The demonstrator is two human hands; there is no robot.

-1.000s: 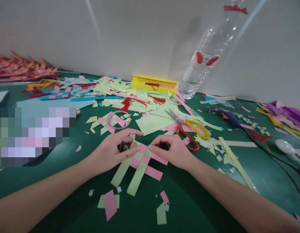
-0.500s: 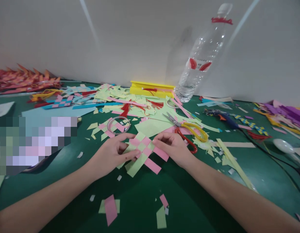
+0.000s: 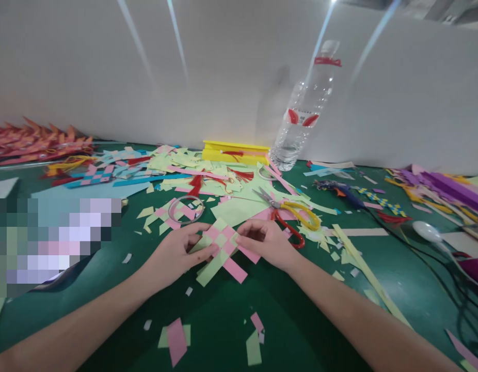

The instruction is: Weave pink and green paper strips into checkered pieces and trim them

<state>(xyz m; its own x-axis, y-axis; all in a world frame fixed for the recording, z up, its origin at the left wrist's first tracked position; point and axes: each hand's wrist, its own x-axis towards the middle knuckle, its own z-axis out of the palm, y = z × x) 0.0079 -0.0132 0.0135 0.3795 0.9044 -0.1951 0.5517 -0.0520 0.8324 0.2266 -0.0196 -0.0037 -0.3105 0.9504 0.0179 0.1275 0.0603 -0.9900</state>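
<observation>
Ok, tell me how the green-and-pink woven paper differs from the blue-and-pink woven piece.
The green-and-pink woven paper mixes pink with pale green; the blue-and-pink woven piece mixes it with blue. The first is held between the left hand and right hand; the second lies farther off on the table, touched by neither. Both show a checkered weave with pink.

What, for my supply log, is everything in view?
weave: 1, pink and green, centre
scissors: 1, red and yellow, centre right
bottle: 1, clear, back
folded card: 1, yellow, back
rings: about 2, clear, centre
tassels: several, red, scattered
corded tool: 1, blue, right
spoon: 1, white, right
loose paper: many, mixed, throughout
folded heap: 1, orange, left
table: 1, green, below
wall: 1, grey, behind
left hand: 1, bare, holding weave
right hand: 1, bare, holding weave
</observation>
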